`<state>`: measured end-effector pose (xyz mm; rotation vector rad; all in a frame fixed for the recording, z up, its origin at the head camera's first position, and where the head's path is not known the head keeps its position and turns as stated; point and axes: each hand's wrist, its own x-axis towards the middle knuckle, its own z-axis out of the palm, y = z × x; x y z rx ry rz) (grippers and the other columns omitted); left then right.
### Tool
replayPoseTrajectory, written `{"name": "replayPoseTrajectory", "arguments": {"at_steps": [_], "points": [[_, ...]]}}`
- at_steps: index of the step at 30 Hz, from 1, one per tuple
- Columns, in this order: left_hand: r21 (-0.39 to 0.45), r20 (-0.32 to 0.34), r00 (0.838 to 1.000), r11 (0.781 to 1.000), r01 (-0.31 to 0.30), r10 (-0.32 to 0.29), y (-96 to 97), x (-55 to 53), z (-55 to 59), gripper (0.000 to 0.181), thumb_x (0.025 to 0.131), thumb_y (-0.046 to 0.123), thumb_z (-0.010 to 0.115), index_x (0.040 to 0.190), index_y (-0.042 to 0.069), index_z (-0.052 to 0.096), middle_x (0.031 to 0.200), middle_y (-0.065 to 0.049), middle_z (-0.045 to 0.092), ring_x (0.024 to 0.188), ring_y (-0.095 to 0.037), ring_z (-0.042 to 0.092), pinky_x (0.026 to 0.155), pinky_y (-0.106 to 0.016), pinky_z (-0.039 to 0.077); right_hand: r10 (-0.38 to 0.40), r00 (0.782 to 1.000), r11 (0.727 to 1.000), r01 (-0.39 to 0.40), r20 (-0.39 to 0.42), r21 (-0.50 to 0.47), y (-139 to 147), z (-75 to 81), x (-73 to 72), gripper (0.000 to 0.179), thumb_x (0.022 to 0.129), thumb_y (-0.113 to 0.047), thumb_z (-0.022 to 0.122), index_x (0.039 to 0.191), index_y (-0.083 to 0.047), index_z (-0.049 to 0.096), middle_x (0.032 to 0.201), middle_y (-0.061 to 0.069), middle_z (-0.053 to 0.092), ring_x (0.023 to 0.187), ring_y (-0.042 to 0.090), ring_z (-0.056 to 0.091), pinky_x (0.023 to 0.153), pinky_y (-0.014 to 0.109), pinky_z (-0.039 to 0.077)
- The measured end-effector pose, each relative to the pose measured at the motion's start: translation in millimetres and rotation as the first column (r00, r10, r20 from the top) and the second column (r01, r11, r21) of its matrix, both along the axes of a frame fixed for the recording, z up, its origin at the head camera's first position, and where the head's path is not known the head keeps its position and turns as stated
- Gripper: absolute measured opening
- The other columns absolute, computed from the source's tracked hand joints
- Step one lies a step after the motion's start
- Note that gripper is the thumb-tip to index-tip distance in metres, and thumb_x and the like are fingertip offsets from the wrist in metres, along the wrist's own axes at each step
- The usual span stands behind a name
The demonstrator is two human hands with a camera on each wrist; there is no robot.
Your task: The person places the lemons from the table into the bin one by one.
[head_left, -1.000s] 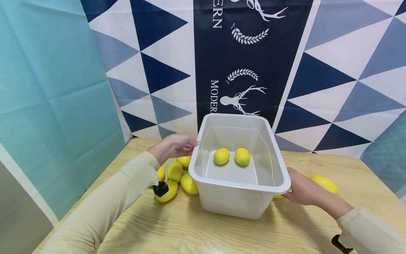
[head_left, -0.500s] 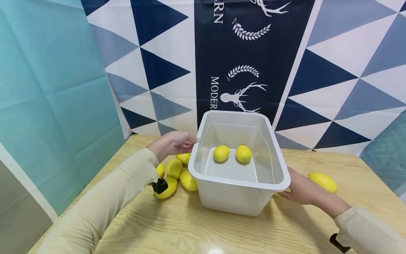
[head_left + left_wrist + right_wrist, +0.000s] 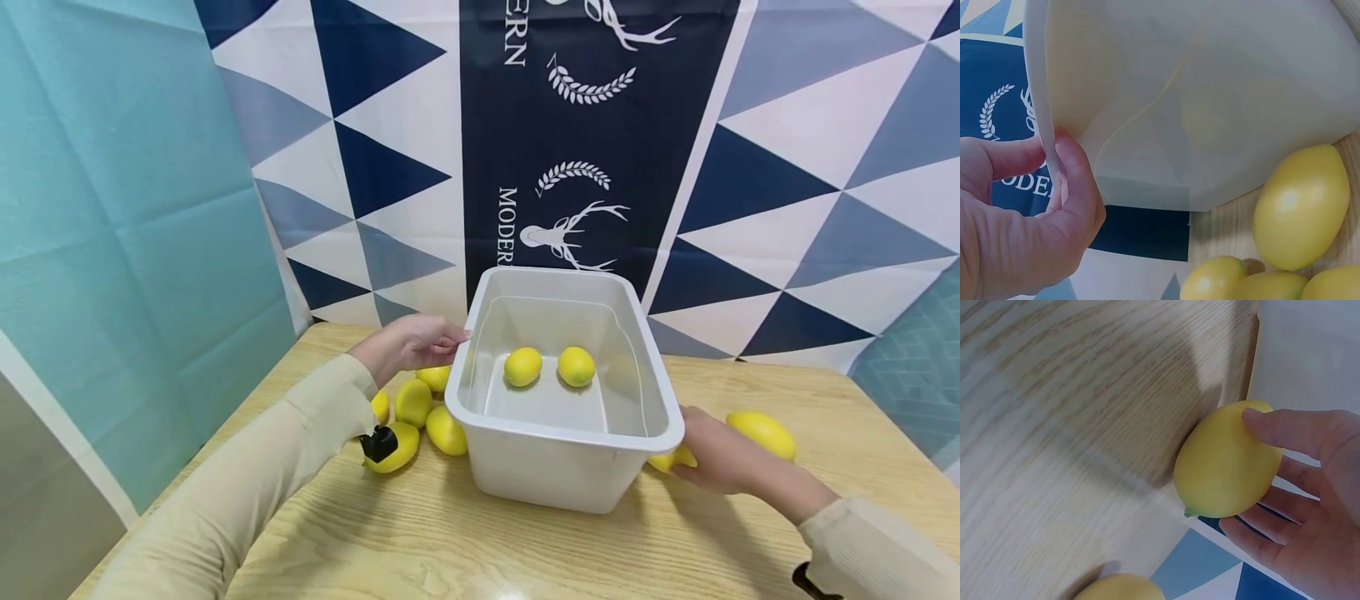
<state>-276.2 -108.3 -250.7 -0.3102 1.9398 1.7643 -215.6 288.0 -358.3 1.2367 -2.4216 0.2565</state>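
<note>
A light grey plastic bin [image 3: 540, 471] stands on the table with two lemons [image 3: 522, 367] on its floor. My left hand [image 3: 427, 342] pinches the bin's left rim; in the left wrist view, thumb and fingers lie on either side of that rim [image 3: 1036, 75]. To the right of the bin my right hand [image 3: 712, 450] holds another lemon [image 3: 1229, 462], thumb on one side and fingers curled round the other. The bin's corner hides part of this lemon in the head view.
Several lemons [image 3: 414, 404] lie on the wooden table [image 3: 360, 533] left of the bin, partly under my left wrist. One more lemon [image 3: 761, 435] lies beyond my right hand. A patterned cloth [image 3: 390, 167] hangs behind, and a teal cloth [image 3: 135, 233] at the left.
My right hand has shifted slightly down, and the lemon in it shows more from behind the bin's corner. The left hand keeps its hold on the rim, and the bin stays in place.
</note>
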Motion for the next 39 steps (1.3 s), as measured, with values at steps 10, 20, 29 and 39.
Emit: {"name": "replayPoseTrajectory", "arguments": {"at_steps": [10,20,29,39], "points": [[-0.007,-0.014,1.000,1.000,0.005,-0.005,-0.3,2.1,-1.7,0.039,0.092,0.011,0.061,0.129,0.002,0.053,0.110,-0.008,0.056,0.089,-0.016,0.058,0.072,-0.018,0.056,-0.108,0.992,0.990,0.101,0.067,0.096,4.2,-1.4,5.5,0.056,0.056,-0.012,0.089,0.106,-0.013,0.064,0.096,-0.005,0.063,0.085,0.013,0.058,0.075,0.042,0.054],[-0.020,-0.025,1.000,1.000,0.009,-0.010,-1.0,3.1,-4.0,0.039,0.091,0.012,0.062,0.128,0.003,0.054,0.114,-0.007,0.057,0.091,-0.017,0.058,0.090,-0.022,0.055,-0.154,0.986,0.985,0.149,0.063,0.083,3.9,-10.1,6.4,0.056,0.057,-0.019,0.089,0.106,-0.008,0.064,0.096,0.000,0.064,0.084,0.019,0.060,0.075,0.044,0.054],[-0.014,-0.038,0.999,1.000,0.018,-0.018,-2.0,3.6,-0.4,0.039,0.092,0.012,0.061,0.129,0.002,0.054,0.112,-0.007,0.057,0.090,-0.016,0.058,0.080,-0.019,0.056,-0.202,0.977,0.976,0.196,0.062,0.091,3.2,-7.0,9.1,0.057,0.055,-0.017,0.089,0.107,-0.009,0.065,0.094,0.000,0.062,0.085,0.017,0.056,0.073,0.042,0.052],[-0.005,-0.037,0.999,1.000,0.017,-0.017,-1.4,6.0,-2.8,0.039,0.091,0.012,0.062,0.129,0.003,0.054,0.114,-0.007,0.056,0.092,-0.017,0.058,0.092,-0.023,0.054,-0.142,0.987,0.986,0.148,-0.080,0.075,9.9,-7.6,6.2,0.059,0.045,-0.021,0.093,0.097,-0.016,0.065,0.087,-0.007,0.054,0.076,0.009,0.046,0.060,0.028,0.042]]}}
